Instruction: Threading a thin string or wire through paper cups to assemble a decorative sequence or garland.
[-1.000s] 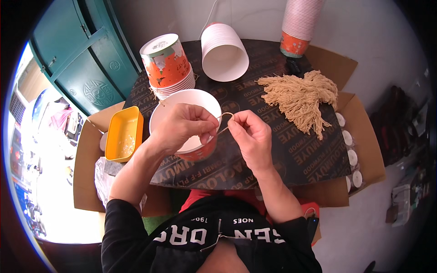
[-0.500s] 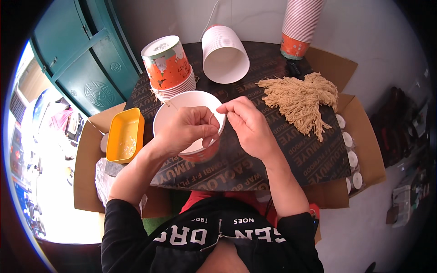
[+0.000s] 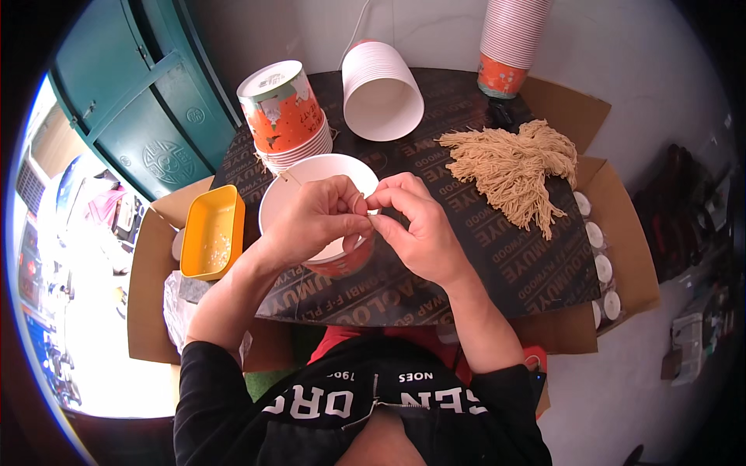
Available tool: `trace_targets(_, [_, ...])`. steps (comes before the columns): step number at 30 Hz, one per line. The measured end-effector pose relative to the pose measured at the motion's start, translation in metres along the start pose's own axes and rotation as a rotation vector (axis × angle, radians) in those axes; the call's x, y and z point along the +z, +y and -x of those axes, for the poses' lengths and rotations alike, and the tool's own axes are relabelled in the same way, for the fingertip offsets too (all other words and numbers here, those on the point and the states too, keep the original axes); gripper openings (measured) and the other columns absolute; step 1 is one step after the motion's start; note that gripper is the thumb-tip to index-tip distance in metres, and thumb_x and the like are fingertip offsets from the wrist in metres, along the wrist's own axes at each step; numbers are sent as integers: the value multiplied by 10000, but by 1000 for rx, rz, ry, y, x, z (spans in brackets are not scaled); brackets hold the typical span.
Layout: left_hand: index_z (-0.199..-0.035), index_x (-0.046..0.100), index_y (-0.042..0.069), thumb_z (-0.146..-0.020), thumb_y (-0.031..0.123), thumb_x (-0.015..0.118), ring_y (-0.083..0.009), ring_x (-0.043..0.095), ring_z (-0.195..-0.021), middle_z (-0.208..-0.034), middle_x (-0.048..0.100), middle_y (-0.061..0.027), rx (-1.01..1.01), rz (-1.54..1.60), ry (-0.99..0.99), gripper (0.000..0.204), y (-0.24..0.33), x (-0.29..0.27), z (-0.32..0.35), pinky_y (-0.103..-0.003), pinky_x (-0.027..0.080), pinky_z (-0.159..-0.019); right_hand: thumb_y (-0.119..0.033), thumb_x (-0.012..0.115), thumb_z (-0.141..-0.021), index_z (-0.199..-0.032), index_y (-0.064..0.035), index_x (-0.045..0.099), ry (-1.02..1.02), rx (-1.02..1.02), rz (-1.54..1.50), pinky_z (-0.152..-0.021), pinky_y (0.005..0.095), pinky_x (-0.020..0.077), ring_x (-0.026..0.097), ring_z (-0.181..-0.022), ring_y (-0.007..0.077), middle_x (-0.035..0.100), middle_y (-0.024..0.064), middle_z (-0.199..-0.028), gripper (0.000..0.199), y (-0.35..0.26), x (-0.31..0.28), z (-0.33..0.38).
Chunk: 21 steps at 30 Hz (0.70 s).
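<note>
A paper bucket [image 3: 346, 266], white inside and orange outside, stands in front of me on the dark table. Over its right rim my left hand [image 3: 315, 221] is closed in a pinch. My right hand [image 3: 416, 225] pinches from the other side, its thumb and fingertips meeting those of the left. Whatever lies between the fingertips is too small to make out. A short piece of tan cord [image 3: 287, 177] shows at the bucket's left rim. To the right lies a bundle of tan cords [image 3: 509, 171].
Behind the bucket stand upside-down stacked orange buckets [image 3: 284, 116] and a white stack lying on its side [image 3: 382, 93]. A tall stack [image 3: 509, 54] rises at the far right. A yellow tray [image 3: 212, 233] sits left. Cardboard boxes [image 3: 618, 256] flank the table [image 3: 482, 272].
My right hand has come down and left, its fingers closing to a pinch against my left fingertips. The left hand has stayed nearly in place.
</note>
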<state>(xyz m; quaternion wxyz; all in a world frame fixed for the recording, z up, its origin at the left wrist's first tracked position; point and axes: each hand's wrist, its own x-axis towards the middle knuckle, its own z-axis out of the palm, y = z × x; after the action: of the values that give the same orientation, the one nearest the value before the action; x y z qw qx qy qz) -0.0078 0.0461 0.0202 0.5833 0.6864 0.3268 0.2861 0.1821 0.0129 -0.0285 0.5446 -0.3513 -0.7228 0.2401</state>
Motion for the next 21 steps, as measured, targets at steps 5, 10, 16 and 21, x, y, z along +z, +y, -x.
trace_targets(5, [-871,547,-23,-869,-16,685,-115,624,-654,-729,628,-63,3,-3,-11,138,-1,-1,-1,-230,493,-592,49,653,-811,-879,2,610,29,-113,71,-786,381,480,566,-946,291,587,113,-980,94,2,3,-4])
trace_targets(10, [-862,541,-21,-858,-32,685,-131,631,-644,-759,648,-92,-23,-31,16,145,3,0,1,-233,497,-593,70,626,-820,-843,1,561,133,-106,86,-776,382,467,555,-895,303,576,127,-947,97,9,13,2])
trace_targets(16, [-805,586,-14,-838,-7,695,-141,640,-648,-774,689,-127,-76,84,50,114,-2,-5,-3,-225,457,-625,82,621,-818,-867,1,536,191,-132,35,-763,378,461,542,-866,295,561,125,-940,127,7,17,10])
trace_targets(21, [-813,602,-26,-845,-21,677,-151,642,-648,-785,696,-146,-95,205,24,82,-4,-5,-4,-220,449,-625,83,631,-811,-869,-9,540,203,-280,173,-742,372,461,536,-854,280,557,114,-942,142,4,13,12])
